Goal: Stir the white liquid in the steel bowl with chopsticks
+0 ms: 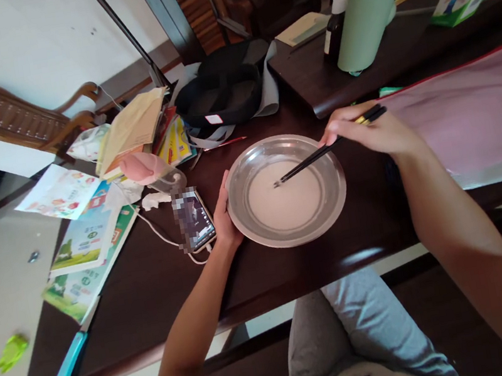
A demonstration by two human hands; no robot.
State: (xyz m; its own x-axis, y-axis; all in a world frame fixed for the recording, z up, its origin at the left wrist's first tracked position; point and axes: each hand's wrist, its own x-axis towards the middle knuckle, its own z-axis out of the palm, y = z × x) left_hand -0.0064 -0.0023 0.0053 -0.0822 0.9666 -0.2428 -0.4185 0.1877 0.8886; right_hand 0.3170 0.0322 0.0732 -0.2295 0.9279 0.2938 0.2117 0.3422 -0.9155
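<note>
A round metal bowl (pixel 335 190) stands on the dark wooden table, with a milky, off-white liquid (pixel 282 202) in its bottom. My left hand (pixel 225 214) steadies the bowl at its left side, thumb along the rim; its other fingers are mostly hidden behind and under the wall. In my right hand (pixel 356 127), over the bowl's right rim, is a pair of black chopsticks (pixel 308 160) with gold bands near the top. Their tips slant down to the left and meet the liquid's surface near the middle of the bowl.
Left of the bowl lie a phone (pixel 194 219) with a white cable, a pink-topped cup (pixel 152 168), booklets (pixel 81 240) and a blue-handled knife (pixel 71 359) near the table edge. Behind sit a black case (pixel 222 100) and a green cylinder (pixel 369 4). A pink zip pouch (pixel 473 121) lies right.
</note>
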